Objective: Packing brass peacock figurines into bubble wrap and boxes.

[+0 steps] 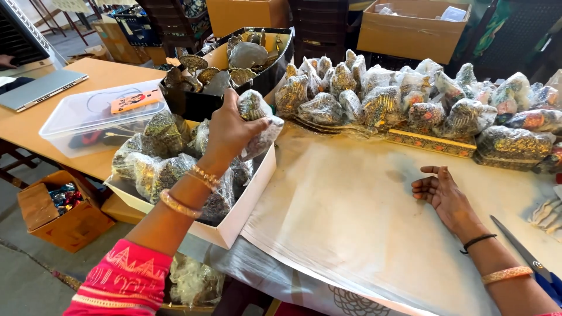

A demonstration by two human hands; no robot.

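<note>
Fingers (257, 121) around crinkly plastic-wrapped ornament (260, 120)

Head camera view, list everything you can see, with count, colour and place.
Wrapped piece: one, dark and gold in clear plastic, in the left hand.
White box: one, left of the paper, full of wrapped pieces.
Black box: one, behind it, holding unwrapped metal pieces.
Wrapped heap: many, along the table's far side.
Paper: one white sheet, centre.
Clear tub: one, lidded, far left.
Laptop: one, grey, far left.
Scissors: one, blue-handled, right edge.
Left hand: gripping the wrapped piece.
Right hand: empty, on the paper.
</note>
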